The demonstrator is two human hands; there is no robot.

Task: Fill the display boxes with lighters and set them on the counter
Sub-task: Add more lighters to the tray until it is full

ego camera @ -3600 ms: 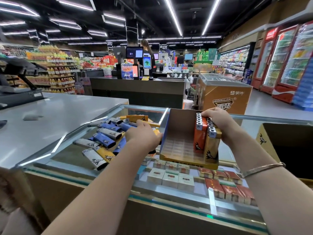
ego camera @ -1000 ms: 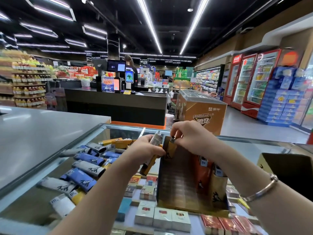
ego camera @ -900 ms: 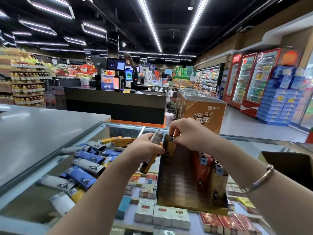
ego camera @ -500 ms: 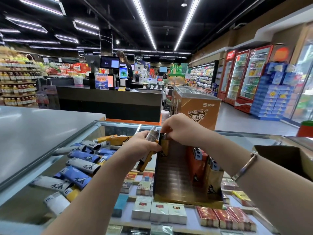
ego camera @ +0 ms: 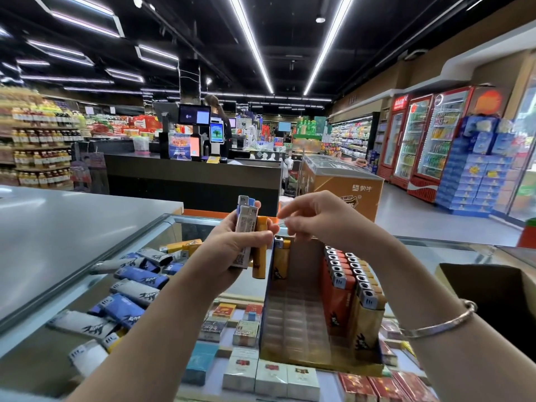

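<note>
An open cardboard display box [ego camera: 293, 326] stands on the glass counter [ego camera: 203, 224]. Two rows of orange and yellow lighters [ego camera: 352, 288] fill its right side, and one yellow lighter [ego camera: 280, 258] stands alone in its far left corner. My left hand [ego camera: 232, 253] grips a bunch of lighters [ego camera: 246, 236], white, blue and yellow, just left of the box. My right hand [ego camera: 311, 217] hovers above the box's far end with loosely bent fingers and holds nothing. A pile of loose lighters [ego camera: 133, 282], blue, grey and yellow, lies on the glass at the left.
Cigarette packs [ego camera: 269, 378] show beneath the glass. A grey countertop [ego camera: 66, 227] adjoins on the left. A dark open carton [ego camera: 490, 297] sits at the right edge. Beyond are a checkout desk [ego camera: 191, 178], a chest freezer [ego camera: 345, 181] and drink coolers [ego camera: 426, 140].
My right hand let go of a yellow lighter, now standing in the box's far left corner, and lifted away. My left hand raised its bunch of lighters upright.
</note>
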